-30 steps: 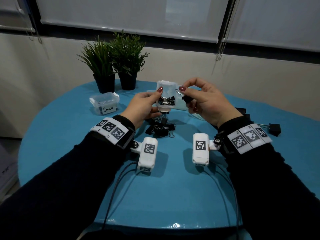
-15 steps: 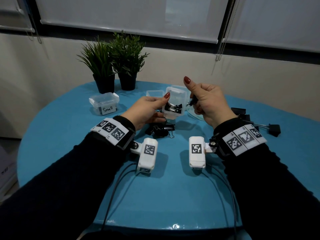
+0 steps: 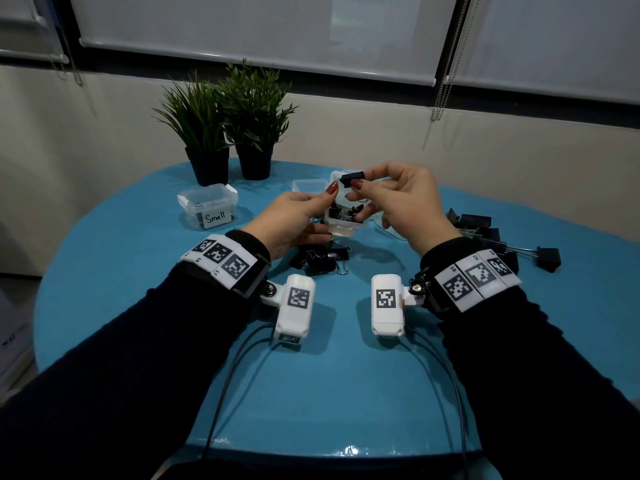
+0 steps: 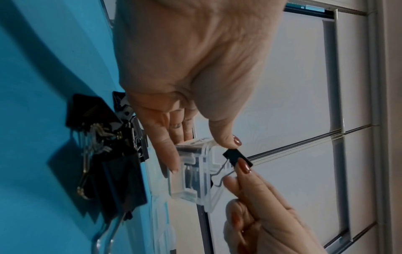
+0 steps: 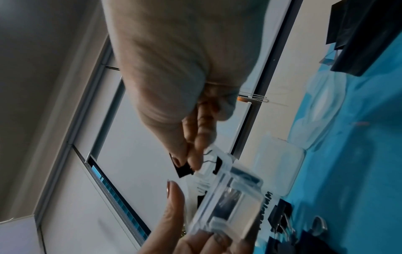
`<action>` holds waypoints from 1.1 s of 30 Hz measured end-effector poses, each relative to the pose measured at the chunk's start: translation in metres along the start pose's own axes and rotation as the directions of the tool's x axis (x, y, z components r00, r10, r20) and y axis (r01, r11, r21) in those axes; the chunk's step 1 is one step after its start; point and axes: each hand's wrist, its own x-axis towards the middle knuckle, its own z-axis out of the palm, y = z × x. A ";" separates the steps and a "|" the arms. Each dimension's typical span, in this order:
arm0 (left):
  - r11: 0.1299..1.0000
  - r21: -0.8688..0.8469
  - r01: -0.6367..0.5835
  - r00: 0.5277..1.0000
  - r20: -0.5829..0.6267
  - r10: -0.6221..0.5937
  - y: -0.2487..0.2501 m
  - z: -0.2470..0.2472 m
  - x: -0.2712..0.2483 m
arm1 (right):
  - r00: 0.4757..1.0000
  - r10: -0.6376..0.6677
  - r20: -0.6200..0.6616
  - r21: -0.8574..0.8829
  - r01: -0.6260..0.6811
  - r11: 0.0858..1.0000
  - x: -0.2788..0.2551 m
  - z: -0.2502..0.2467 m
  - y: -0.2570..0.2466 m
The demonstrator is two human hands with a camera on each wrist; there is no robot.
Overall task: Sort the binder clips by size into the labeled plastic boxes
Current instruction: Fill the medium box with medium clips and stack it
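Observation:
My left hand (image 3: pixel 311 216) holds a small clear plastic box (image 3: pixel 343 231) just above the table; several black binder clips lie inside it. In the left wrist view its thumb and fingers (image 4: pixel 167 154) clasp the box (image 4: pixel 191 173) from both sides. My right hand (image 3: pixel 377 192) pinches a small black binder clip (image 3: pixel 352 177) between thumb and forefinger, right over the box's far rim. The clip (image 4: pixel 237 157) hangs with its wire handles toward the box opening. In the right wrist view the clip (image 5: pixel 183 169) and box (image 5: pixel 228 197) are blurred; the box's handwritten label is unreadable.
A clear box labeled "Small" (image 3: pixel 207 211) stands at the left, holding dark clips. A pile of medium black clips (image 3: pixel 320 259) lies under my left hand. Large black clips (image 3: pixel 485 233) spread at the right. Two potted plants (image 3: pixel 228 133) stand at the back, a clear lid (image 3: pixel 308 184) near them.
My right hand has uncurled from a fist beside the box and lifted the small clip above the box's rim. The box has stayed in my left hand, shifting slightly.

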 end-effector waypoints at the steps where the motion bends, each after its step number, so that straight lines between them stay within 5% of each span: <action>1: 1.000 0.000 0.004 1.000 -0.008 -0.004 0.000 0.000 0.000 | 0.998 -0.058 -0.027 -0.049 0.056 0.997 0.002 0.000 0.003; 7: 1.000 0.004 0.004 1.000 -0.010 -0.004 -0.001 0.003 0.001 | 0.942 -0.334 0.014 -0.548 0.287 0.786 0.009 -0.002 0.014; 11: 1.000 0.030 0.001 1.000 0.027 -0.002 -0.002 0.006 -0.001 | 0.947 -0.319 0.049 -0.679 0.266 0.685 0.008 -0.002 0.013; 15: 1.000 0.030 0.004 0.999 0.038 -0.005 -0.002 0.005 -0.002 | 0.967 -0.252 0.042 -0.719 0.205 0.665 0.008 -0.003 0.011; 20: 1.000 0.018 0.010 1.000 0.023 -0.010 -0.002 0.009 -0.002 | 0.946 -0.324 -0.012 -0.728 0.214 0.651 0.007 -0.001 0.009; 24: 1.000 0.022 0.002 0.999 0.042 -0.003 -0.002 0.011 -0.004 | 0.969 -0.241 0.056 -0.760 0.198 0.619 0.007 0.002 0.006; 33: 0.997 -0.060 -0.046 0.999 -0.022 0.045 -0.002 0.009 -0.003 | 0.971 0.014 0.241 -0.627 0.144 0.766 0.007 0.001 0.007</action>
